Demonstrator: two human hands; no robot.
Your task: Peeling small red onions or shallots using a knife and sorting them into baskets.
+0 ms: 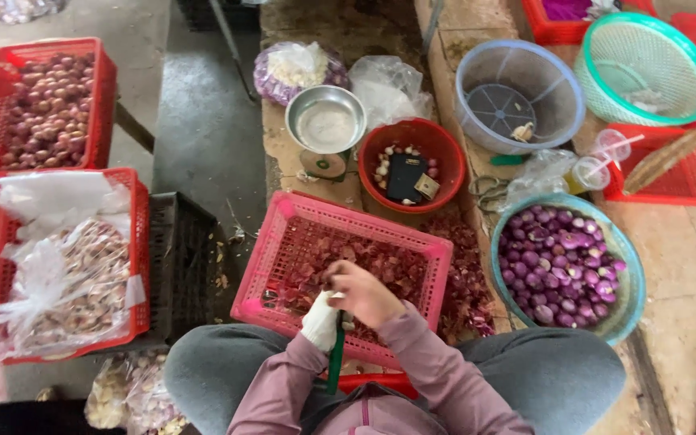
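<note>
My left hand [321, 321] wears a white cloth glove and is closed around a small thing that I cannot make out. My bare right hand [364, 292] is curled against it, fingers closed on the same small thing, with a dark green handle [337, 351] hanging down below the hands. Both hands hover over a pink plastic crate [412, 242] full of reddish-purple onion skins [380, 262]. A teal basket [632, 290] holding several peeled purple shallots [557, 262] sits just to the right.
A red bowl [445, 153] holds a few shallots and a dark wallet-like thing. A metal scale pan [325, 119], a grey strainer basket [519, 93], a green basket [646, 68], red crates of shallots [54, 101] and bagged garlic [82, 282] surround me.
</note>
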